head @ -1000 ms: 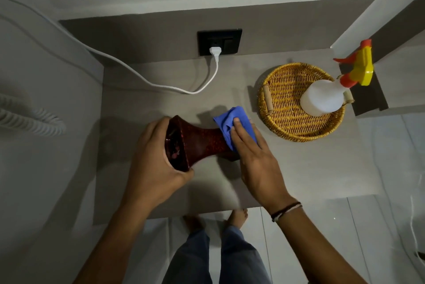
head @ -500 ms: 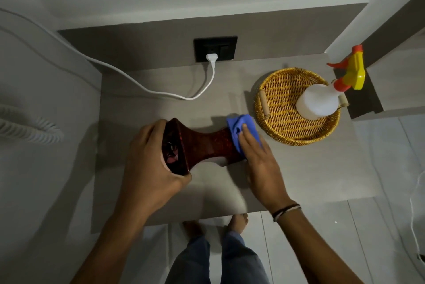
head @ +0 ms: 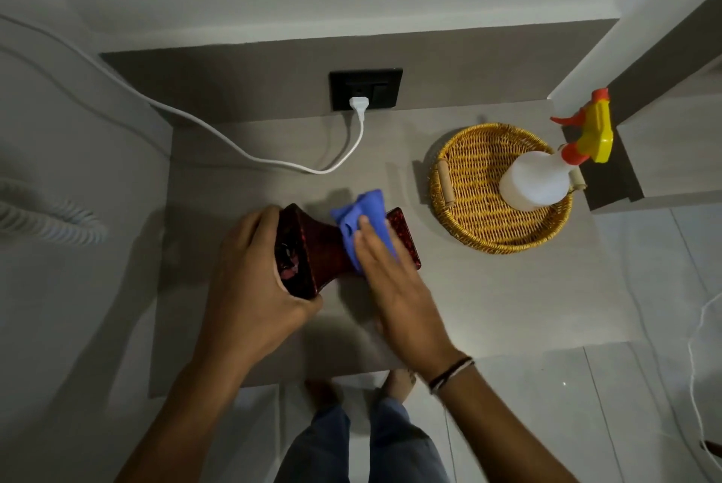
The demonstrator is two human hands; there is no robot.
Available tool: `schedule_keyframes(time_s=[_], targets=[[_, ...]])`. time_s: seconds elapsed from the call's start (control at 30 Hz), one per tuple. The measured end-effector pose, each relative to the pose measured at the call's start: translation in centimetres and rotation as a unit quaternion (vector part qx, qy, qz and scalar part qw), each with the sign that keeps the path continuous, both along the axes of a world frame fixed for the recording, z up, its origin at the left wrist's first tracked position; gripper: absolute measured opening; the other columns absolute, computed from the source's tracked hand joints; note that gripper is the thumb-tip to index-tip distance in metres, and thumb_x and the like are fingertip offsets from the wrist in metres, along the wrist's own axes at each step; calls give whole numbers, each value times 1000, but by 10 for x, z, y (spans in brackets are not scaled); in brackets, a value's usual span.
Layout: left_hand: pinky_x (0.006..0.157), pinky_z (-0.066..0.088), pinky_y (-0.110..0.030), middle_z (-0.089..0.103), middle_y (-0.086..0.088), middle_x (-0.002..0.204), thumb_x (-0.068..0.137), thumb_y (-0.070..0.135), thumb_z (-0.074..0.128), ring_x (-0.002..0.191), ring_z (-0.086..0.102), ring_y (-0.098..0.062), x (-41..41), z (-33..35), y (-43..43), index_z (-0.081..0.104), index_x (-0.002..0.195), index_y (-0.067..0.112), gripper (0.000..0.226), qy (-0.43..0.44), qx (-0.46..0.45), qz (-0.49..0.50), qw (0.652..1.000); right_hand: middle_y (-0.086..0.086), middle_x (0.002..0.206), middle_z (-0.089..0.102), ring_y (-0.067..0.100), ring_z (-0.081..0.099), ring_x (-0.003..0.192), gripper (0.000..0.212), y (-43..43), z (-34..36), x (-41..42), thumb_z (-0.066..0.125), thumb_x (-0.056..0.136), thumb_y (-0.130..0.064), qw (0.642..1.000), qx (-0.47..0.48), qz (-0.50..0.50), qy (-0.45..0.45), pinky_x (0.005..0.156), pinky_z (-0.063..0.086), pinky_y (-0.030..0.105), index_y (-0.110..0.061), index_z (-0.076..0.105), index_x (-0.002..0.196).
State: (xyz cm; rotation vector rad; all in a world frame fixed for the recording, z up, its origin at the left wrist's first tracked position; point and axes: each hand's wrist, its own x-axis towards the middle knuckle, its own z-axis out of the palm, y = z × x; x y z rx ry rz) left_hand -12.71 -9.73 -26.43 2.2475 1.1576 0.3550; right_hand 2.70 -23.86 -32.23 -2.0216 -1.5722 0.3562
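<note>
A dark red vase (head: 316,248) lies on its side on the grey tabletop (head: 488,287), its mouth turned left. My left hand (head: 258,279) grips the wide mouth end, fingers curled round the rim. A blue cloth (head: 361,220) is draped over the vase's narrow waist. My right hand (head: 390,275) presses on the cloth with straight fingers. The vase's base (head: 406,236) shows just right of the cloth.
A round wicker basket (head: 469,216) stands at the right with a white spray bottle (head: 543,179) leaning in it, yellow and red trigger up. A white cable (head: 273,160) runs from the black wall socket (head: 365,89) across the back. A coiled cord (head: 47,220) lies at far left.
My right hand and the blue cloth have slid left from the vase's base to its waist, baring the base. My left hand keeps its grip on the mouth end.
</note>
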Motion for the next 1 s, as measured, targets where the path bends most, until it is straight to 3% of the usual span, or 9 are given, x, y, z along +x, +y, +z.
schedule_keyframes(time_s=[0.1,0.17,0.23,0.37,0.5,0.73,0.87,1.0], targets=[[83,52,-34,49,12,120,49,27,91,110,59,-22,1,9,1,55,130,23,89,17,-5,-13,1000,6,172,18,46,29,158,88,-17,-13,45,69,82,22,996,-75,-7,-40,101,61,52,-4,39,161],[84,57,-40,52,8,123,50,24,95,112,59,-25,7,17,4,58,132,22,90,40,-6,-23,999,8,170,25,48,35,155,90,-26,-14,61,73,78,25,995,-76,-24,-67,96,64,53,-3,43,158],[89,56,-43,55,1,126,48,31,99,116,58,-28,15,26,7,59,134,18,96,63,6,-31,998,13,170,35,47,38,154,90,-36,-9,67,73,75,28,995,-31,-66,-74,104,59,54,-1,46,156],[102,48,-44,56,-5,135,33,69,97,125,51,-31,41,44,13,56,143,16,129,156,38,-51,986,10,169,35,29,33,156,98,-44,8,85,72,70,29,981,46,-169,-77,116,46,65,-4,42,158],[108,46,-42,53,-3,142,35,83,90,129,47,-26,68,54,10,51,150,16,139,176,48,-79,980,12,171,35,43,34,156,97,-19,16,120,70,74,31,972,-14,-229,-48,122,38,65,-3,40,160],[112,45,-44,50,-5,147,37,85,89,137,46,-29,88,48,-3,48,154,13,143,194,82,-86,974,12,177,20,45,11,163,78,29,-24,184,62,101,4,968,-176,-142,-106,128,32,56,-8,23,167],[114,43,-45,49,-7,146,39,85,87,137,45,-31,94,42,-9,50,152,13,139,190,84,-79,975,17,178,2,51,-3,162,76,31,-50,196,53,110,-25,954,-273,-70,-102,132,16,59,-3,9,168],[115,41,-43,50,-6,145,41,86,86,136,45,-30,100,42,-11,50,152,14,137,184,89,-61,977,16,178,-6,52,-14,161,75,25,-60,198,42,113,-36,956,-274,-48,-89,131,2,58,-4,3,169]])
